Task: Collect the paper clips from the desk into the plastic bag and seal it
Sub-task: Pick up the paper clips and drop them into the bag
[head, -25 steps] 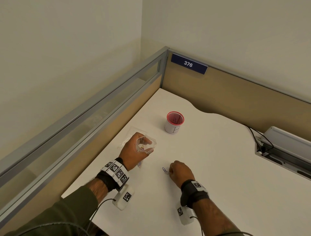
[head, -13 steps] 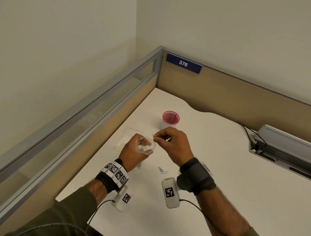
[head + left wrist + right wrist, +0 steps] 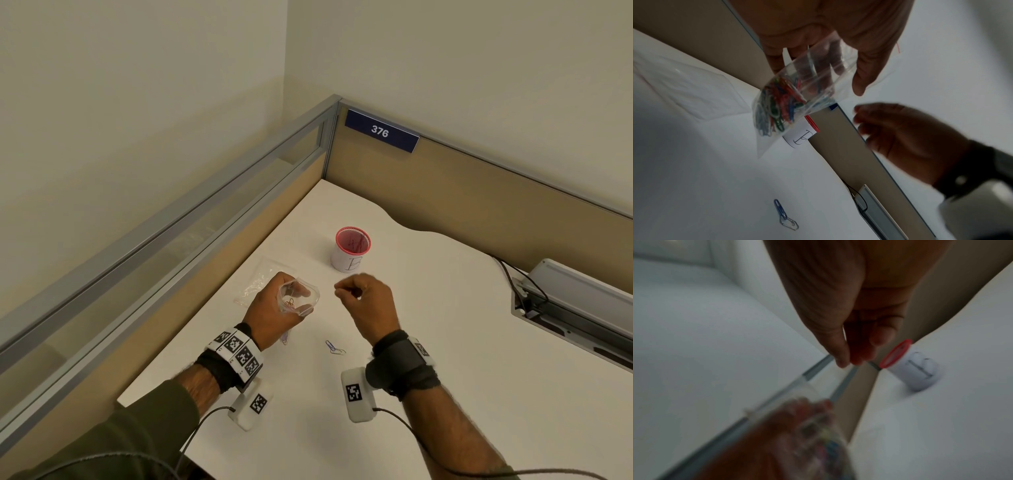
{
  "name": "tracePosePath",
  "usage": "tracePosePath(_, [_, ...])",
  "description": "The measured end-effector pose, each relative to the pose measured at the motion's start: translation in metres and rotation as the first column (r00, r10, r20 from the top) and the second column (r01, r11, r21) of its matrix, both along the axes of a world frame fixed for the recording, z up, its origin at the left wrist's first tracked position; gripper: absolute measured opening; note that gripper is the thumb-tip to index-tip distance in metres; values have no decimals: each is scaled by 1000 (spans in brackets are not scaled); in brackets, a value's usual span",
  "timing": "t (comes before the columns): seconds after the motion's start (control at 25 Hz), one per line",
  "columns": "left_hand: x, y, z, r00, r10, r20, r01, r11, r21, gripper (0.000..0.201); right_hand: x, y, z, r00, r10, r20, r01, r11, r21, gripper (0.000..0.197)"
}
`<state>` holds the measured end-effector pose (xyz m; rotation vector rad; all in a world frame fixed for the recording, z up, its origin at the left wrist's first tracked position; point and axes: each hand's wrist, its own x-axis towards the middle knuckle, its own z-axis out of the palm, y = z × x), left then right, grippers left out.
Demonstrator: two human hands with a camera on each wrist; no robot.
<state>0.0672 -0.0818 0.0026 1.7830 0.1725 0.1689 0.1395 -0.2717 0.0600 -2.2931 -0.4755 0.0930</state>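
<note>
Nearest you, a blue paper clip linked to a silver one (image 3: 334,348) lies on the white desk (image 3: 445,342), between your wrists. Your left hand (image 3: 274,315) holds the clear plastic bag (image 3: 297,297) of coloured clips up, mouth open. Your right hand (image 3: 368,303) hangs just beside it, fingers curled; whether they pinch anything you cannot tell. It has drawn back from the bag's mouth. Beyond stands a red-rimmed white cup (image 3: 351,249).

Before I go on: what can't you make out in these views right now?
- Right hand: whether its fingertips pinch a clip; too small in the head view, blurred in the right wrist view.
- Red-rimmed cup: contents too small in the head view.
- Bag: clip count; they overlap in the left wrist view.
</note>
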Motion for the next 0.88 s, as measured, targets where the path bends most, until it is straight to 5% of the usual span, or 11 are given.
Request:
tracePosePath(0.16, [-1,2,-2,1000,0,17,1,1000,-6,37,-6,-13,-65,981,-6,-193,-81,895,-439,20])
tracePosePath(0.24, [0,4,-2,1000,3,16,-3,1000,-5,36,-18,-12,-88,971,26,-236,-151,834,-531,25])
tracePosePath(0.36, [2,7,-4,1000,3,15,-3,1000,-7,36,-25,-7,-105,972,99,-214,-207,790,-577,21])
tracePosePath(0.64, [3,6,-3,1000,21,15,-21,1000,-9,40,-14,-17,-115,971,77,-228,-188,835,-518,14])
tracePosePath(0.88, [5,3,-5,1000,9,2,-9,1000,4,36,-16,-18,-113,976,151,-158,-218,728,-650,20])
